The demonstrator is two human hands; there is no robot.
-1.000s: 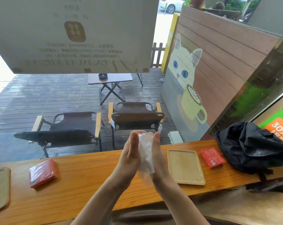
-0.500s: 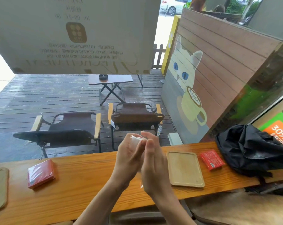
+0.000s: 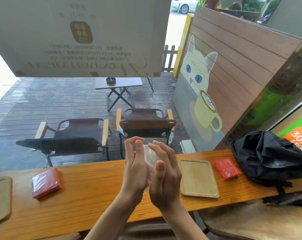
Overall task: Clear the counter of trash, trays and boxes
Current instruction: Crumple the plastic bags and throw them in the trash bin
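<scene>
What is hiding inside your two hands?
A crumpled clear plastic wrapper is squeezed between the left hand and the right hand. Only its top part peeks out; the palms cover the rest.

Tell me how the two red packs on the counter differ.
The left red pack is larger, orange-red, glossy with wrap; the right red pack is smaller, deeper red, with print showing. The left one lies alone left of the hands; the right one lies between the wooden tray and black bag. Both lie flat.

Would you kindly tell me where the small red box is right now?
In the head view, the small red box lies on the wooden counter, right of centre, between the wooden tray and the black bag.
</scene>
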